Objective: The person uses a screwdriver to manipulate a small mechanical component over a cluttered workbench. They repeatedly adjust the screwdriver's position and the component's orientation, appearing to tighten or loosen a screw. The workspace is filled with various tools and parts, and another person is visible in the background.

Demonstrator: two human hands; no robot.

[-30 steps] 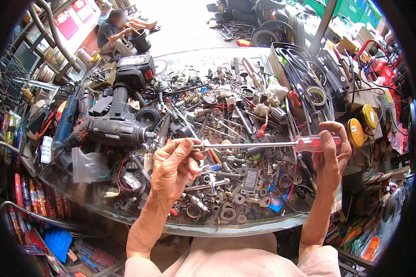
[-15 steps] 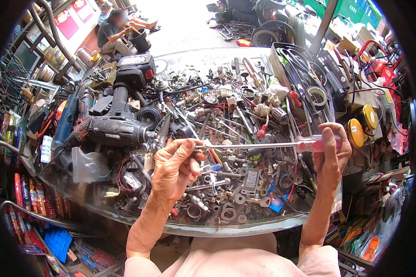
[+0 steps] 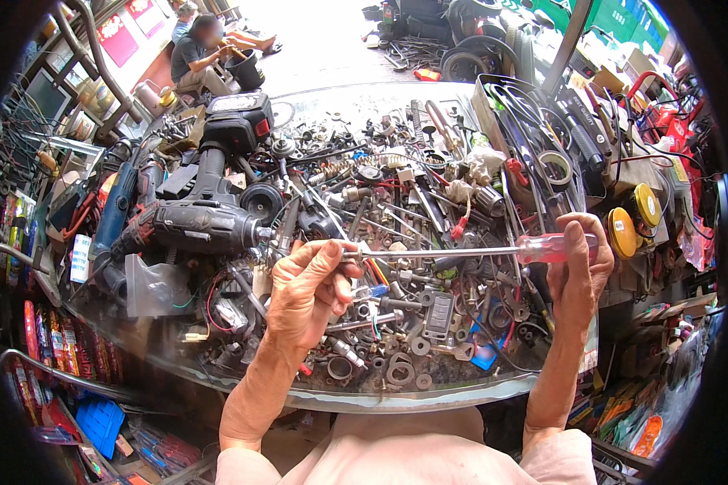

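1. Held above the near middle of a cluttered table [image 3: 429, 398], a long screwdriver [image 3: 469, 252] lies almost level between your hands, its shaft running left to right over loose hardware.
2. Your right hand [image 3: 578, 267] has its fingers closed around the screwdriver's clear-and-red handle; the thumb lies along the side nearest you.
3. Your left hand [image 3: 306, 287] pinches a small metal part [image 3: 351, 254] between thumb and forefinger, at the tip of the shaft. The other fingers curl loosely beneath. Whether the tip sits in the part or only touches it, you cannot tell at this size.
4. Little has changed over the last second: both hands keep nearly the same place. The red and pale areas of the handle look different, which suggests a small twist by your right fingers.
5. For the work in hand, that probably means fine turning, with your left pinch steadying the part; a slack pinch could let it drop among similar pieces.
6. To the left lies a dark cordless power tool [image 3: 202, 226]; to the right, a yellow round tin [image 3: 622, 233]. Far left, a person [image 3: 196, 61] sits beside a black bucket [image 3: 247, 71].
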